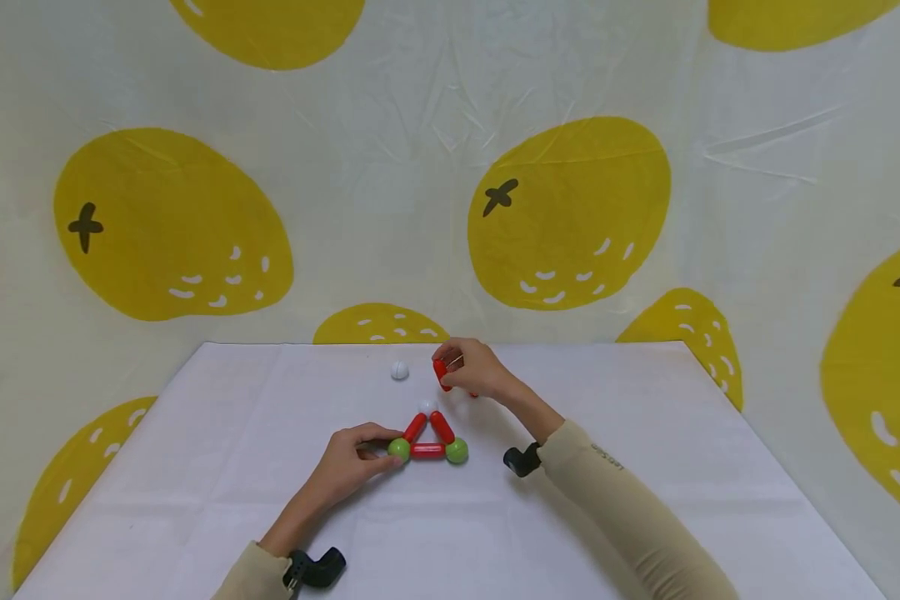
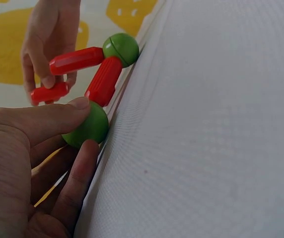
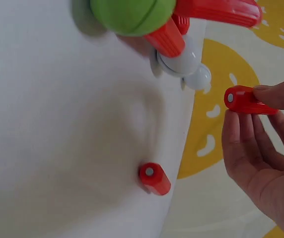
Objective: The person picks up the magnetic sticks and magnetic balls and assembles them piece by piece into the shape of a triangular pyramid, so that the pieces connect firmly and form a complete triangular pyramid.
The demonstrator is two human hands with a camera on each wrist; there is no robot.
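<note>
A flat triangle of red rods (image 1: 427, 451) lies on the white table (image 1: 195, 467), with a green ball at each near corner and a white ball (image 1: 426, 407) at the far corner. My left hand (image 1: 378, 450) pinches the left green ball (image 1: 399, 450) between thumb and fingers; the left wrist view shows this ball (image 2: 87, 126) close up. The right green ball (image 1: 457, 451) is untouched. Beyond the triangle, my right hand (image 1: 450, 371) holds a loose red rod (image 1: 441, 373) above the table, and the right wrist view shows the fingers gripping this rod (image 3: 246, 100).
A loose white ball (image 1: 399, 370) sits near the table's far edge, left of my right hand. Another red rod (image 3: 154, 178) lies on the table under the right hand. A cloth with yellow fruit shapes (image 1: 570, 208) hangs behind and around the table.
</note>
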